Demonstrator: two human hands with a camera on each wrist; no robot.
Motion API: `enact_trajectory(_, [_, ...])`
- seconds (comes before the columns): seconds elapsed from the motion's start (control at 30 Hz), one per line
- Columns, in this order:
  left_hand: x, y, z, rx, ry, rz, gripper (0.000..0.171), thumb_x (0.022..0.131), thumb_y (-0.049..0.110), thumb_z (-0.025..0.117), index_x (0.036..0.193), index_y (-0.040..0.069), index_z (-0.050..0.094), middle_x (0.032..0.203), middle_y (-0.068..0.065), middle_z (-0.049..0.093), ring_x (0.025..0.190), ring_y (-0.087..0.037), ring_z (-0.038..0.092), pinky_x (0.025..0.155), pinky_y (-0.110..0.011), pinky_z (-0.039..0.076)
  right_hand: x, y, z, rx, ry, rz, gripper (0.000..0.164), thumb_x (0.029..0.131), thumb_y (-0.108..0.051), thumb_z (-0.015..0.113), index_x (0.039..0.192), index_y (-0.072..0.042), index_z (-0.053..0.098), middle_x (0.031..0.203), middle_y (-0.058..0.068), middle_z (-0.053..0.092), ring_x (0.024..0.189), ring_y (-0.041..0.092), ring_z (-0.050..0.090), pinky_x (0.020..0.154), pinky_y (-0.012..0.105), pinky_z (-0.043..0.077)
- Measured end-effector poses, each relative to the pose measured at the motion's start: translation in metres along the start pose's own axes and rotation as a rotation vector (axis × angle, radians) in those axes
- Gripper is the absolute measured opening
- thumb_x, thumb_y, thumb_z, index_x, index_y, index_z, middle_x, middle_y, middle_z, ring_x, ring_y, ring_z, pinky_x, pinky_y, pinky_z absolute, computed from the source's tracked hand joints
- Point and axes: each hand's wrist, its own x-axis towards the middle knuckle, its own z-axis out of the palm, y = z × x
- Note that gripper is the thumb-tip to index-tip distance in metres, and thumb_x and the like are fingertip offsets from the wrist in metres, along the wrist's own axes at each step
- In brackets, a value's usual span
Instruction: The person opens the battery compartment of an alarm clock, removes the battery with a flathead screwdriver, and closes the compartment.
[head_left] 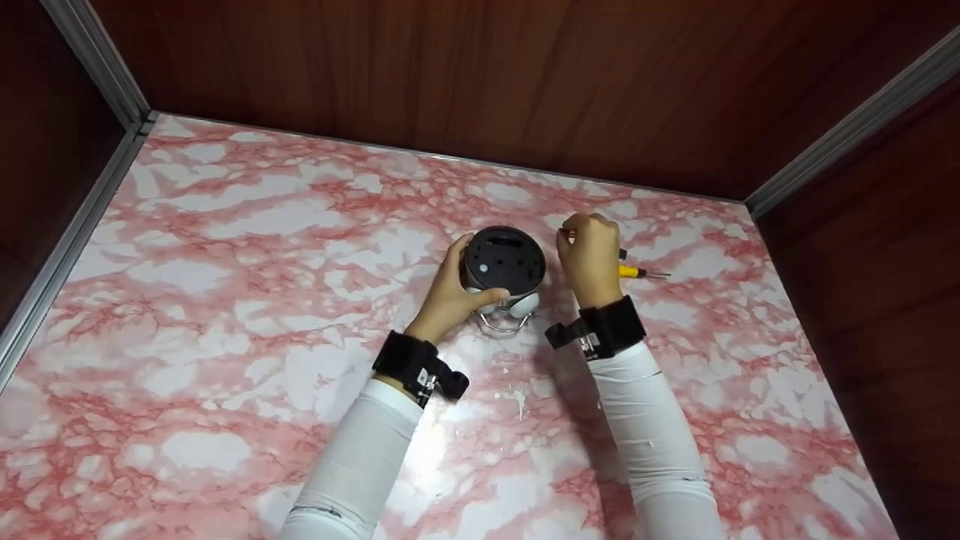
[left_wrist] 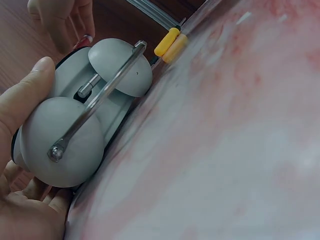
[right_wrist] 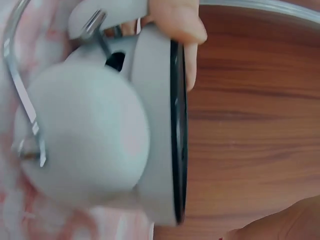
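- Firmly, my left hand [head_left: 452, 291] grips the round grey-white twin-bell alarm clock with the black back [head_left: 506, 262], thumb on the bell side, fingers curled round the rim.
- The clock sits in front of me, its black slotted back turned up and its bells towards me.
- Two domed grey bells [left_wrist: 65, 145], a shiny metal hammer [left_wrist: 89, 86] between them and a bent chrome handle [left_wrist: 100, 97] across them face my left wrist.
- Just right of the clock, my right hand [head_left: 592, 259] is curled, pinching a small red piece [left_wrist: 81, 43] mostly hidden by my fingers; I cannot tell its full shape.
- Beside that hand, a yellow-handled screwdriver with a metal shaft [head_left: 632, 272] lies on the red-and-white marbled tabletop [head_left: 225, 450], shaft pointing right.
- Beyond the tabletop's far edge stands a dark reddish-brown wood-grain panel [head_left: 450, 75].
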Motion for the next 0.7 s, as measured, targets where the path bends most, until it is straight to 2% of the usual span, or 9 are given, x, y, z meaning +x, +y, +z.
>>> enact_trajectory(0.2, [-0.001,0.001,0.001,-0.011,-0.006,-0.004,0.105,0.076,0.014,0.091,0.159,0.013,0.027,0.159,-0.012,0.035,0.144,-0.027,0.037,0.119,-0.040,0.027,-0.007,0.018,-0.004,0.014,0.017,0.026,0.005,0.079,0.006,0.069,0.077,0.007,0.074,0.076,0.021,0.071,0.076,0.043,0.063,0.081,0.054,0.047])
enact_trajectory(0.47, [-0.001,0.000,0.001,-0.063,-0.019,-0.006,0.104,0.077,0.010,0.090,0.159,0.013,0.026,0.158,-0.012,0.036,0.141,-0.026,0.040,0.117,-0.036,0.032,-0.015,0.039,-0.008,0.028,0.016,0.084,0.005,0.081,0.006,0.070,0.079,0.007,0.074,0.078,0.022,0.070,0.077,0.041,0.064,0.076,0.051,0.051])
enact_trajectory(0.7, [0.000,0.000,0.001,-0.073,-0.023,-0.010,0.105,0.077,0.010,0.090,0.160,0.011,0.024,0.158,-0.012,0.036,0.142,-0.025,0.039,0.117,-0.035,0.031,-0.025,0.061,-0.013,0.037,0.013,0.117,0.010,0.080,0.009,0.067,0.083,0.008,0.077,0.083,0.023,0.073,0.080,0.043,0.067,0.079,0.053,0.053])
